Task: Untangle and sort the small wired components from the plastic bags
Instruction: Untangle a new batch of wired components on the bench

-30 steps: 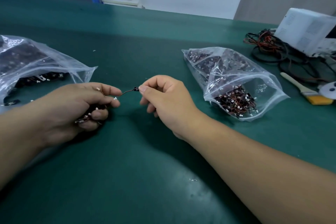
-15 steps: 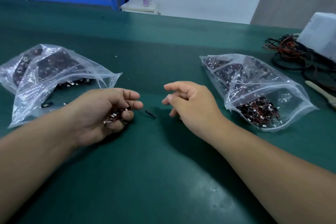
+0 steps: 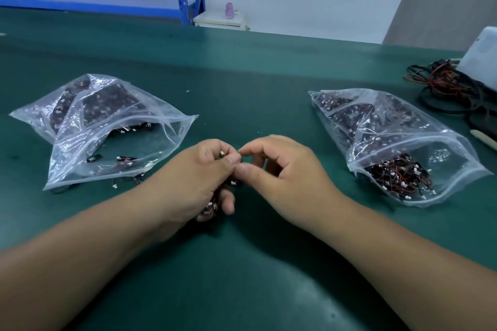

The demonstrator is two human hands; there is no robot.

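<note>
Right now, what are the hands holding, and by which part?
The left hand grips a clump of wired components around its middle. The right hand pinches the clump's top end; the exact piece is hidden.

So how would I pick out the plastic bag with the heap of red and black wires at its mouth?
On the green table, look right of the person's right hand, near the coiled black and red cables. The clear zip bag lies there. Unlike the left bag, with only scattered pieces at its mouth, this one's mouth is packed with a dense heap of wired components.
</note>
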